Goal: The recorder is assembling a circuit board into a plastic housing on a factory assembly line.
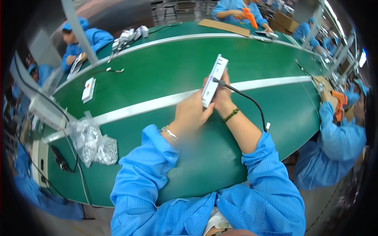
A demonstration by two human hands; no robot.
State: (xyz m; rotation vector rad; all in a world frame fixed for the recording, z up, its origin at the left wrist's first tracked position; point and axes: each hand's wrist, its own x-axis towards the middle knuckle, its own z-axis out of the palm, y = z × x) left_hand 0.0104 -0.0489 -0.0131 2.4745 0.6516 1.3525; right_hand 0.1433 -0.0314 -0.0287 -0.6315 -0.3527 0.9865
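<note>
Holding a white unit (212, 85) between fingers: left hand (191, 111) at seven o'clock, right hand (223, 96) at five, black cable (251, 99) toward four.

From my end I see a green table (204, 161) crossed by white strips (145, 103), and over it a slim white box (217, 67) with dark slots, a grey plug (219, 82) and a black cable (245, 94). The sleeves (267, 169) are bright blue with fine lines, with dark-green beads (231, 115) on the right wrist and a silvery bracelet (170, 133) on the left. Toward the table's left edge I make out a translucent, silver-glinting plastic bag (94, 145), and toward its far edge tan cardboard (224, 27) and an orange tool (250, 18).
</note>
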